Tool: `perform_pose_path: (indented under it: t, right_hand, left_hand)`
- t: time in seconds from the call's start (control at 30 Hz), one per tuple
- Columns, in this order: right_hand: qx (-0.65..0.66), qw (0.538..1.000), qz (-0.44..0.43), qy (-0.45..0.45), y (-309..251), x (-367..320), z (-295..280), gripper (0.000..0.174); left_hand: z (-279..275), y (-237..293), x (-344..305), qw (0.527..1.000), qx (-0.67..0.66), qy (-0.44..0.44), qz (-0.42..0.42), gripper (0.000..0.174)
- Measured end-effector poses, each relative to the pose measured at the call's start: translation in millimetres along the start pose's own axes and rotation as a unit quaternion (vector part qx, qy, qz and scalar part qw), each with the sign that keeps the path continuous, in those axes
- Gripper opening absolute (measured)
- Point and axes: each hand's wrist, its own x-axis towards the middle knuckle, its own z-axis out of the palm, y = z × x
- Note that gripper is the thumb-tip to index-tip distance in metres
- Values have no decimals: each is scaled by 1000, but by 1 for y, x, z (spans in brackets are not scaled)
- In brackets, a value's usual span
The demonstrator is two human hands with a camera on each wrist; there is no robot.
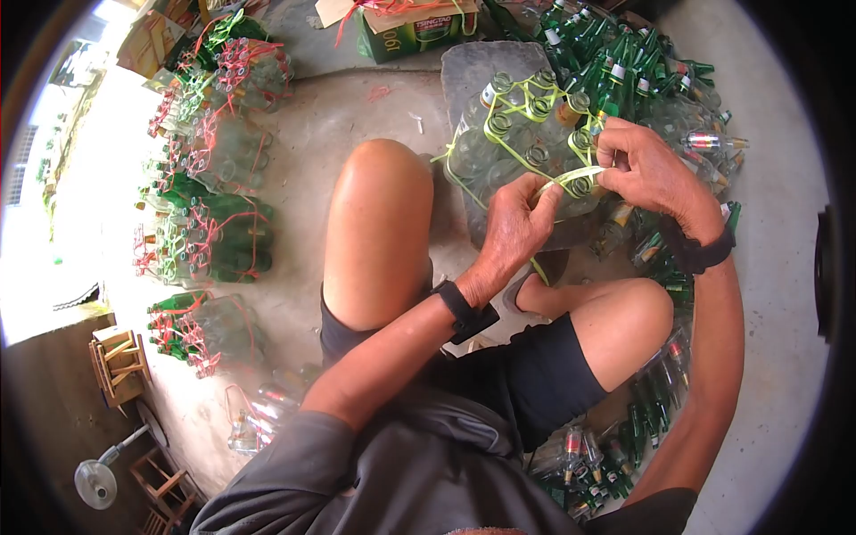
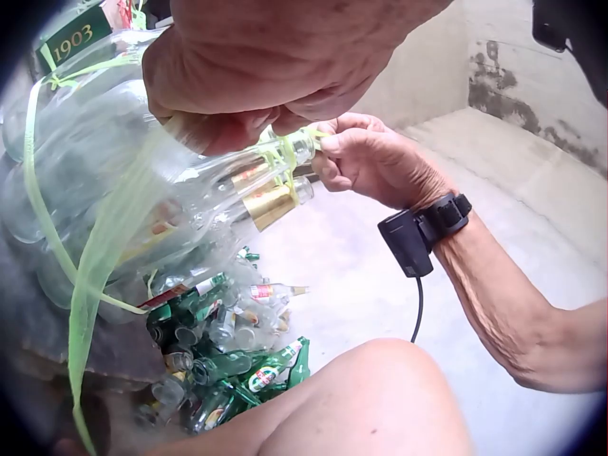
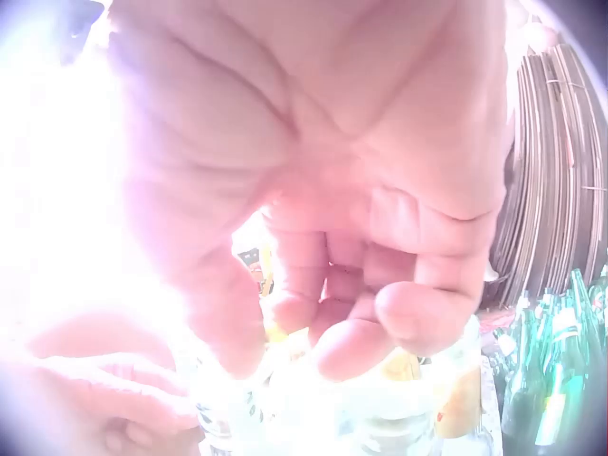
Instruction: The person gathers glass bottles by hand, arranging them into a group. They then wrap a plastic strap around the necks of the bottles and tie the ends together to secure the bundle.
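A bundle of clear glass bottles stands upright on a grey stone slab, with a yellow-green plastic strap looped round the necks. My left hand pinches the strap between thumb and forefinger at the near side of the bundle. Just to its right, my right hand pinches the same strap close beside a bottle mouth. In the left wrist view, a loose length of strap hangs down in front of the bottles. Glare washes out much of the right wrist view, where the right hand's curled fingers hang over the bottle tops.
Loose green and clear bottles lie piled along the right side. On the left stand several bundles tied with red string. A green carton sits at the back. A fan and wooden stools are at lower left.
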Motion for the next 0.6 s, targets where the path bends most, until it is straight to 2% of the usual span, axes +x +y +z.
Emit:
perform_pose_path:
  t: [0.07, 0.13, 0.17, 0.23, 0.27, 0.33, 0.37, 0.43, 0.57, 0.6]
  right_hand:
    - [31, 999, -23, 31, 5, -2, 7, 14]
    - [202, 978, 32, 28, 2, -4, 13, 12]
    - [202, 978, 32, 28, -2, -5, 13, 12]
    - [288, 952, 106, -6, -7, -7, 11, 14]
    - [289, 952, 106, -5, -2, -8, 14, 14]
    - [268, 961, 44, 51, 8, -7, 22, 14]
    - [269, 961, 44, 52, 10, -7, 22, 14]
    - [52, 993, 25, 104, 6, -8, 18, 14]
    - [-3, 995, -4, 98, 16, -8, 11, 12]
    - [-42, 990, -39, 130, 18, -7, 11, 11]
  left_hand:
    - [-1, 4, -2, 1000, 16, -5, 2, 30]
    - [0, 4, -2, 999, 33, -9, 4, 29]
    - [2, 0, -1, 1000, 28, -8, 2, 29]
    - [3, 0, -1, 1000, 25, -7, 1, 28]
    - [3, 1, -2, 1000, 13, -8, 0, 29]
    - [4, 1, -2, 1000, 2, -9, -1, 29]
    - [4, 1, -1, 1000, 2, -7, -3, 29]
    - [5, -1, -1, 1000, 2, -5, -4, 29]
    - [6, -2, -1, 1000, -3, 2, 10, 29]
    - [6, -2, -1, 1000, -7, 1, 5, 29]
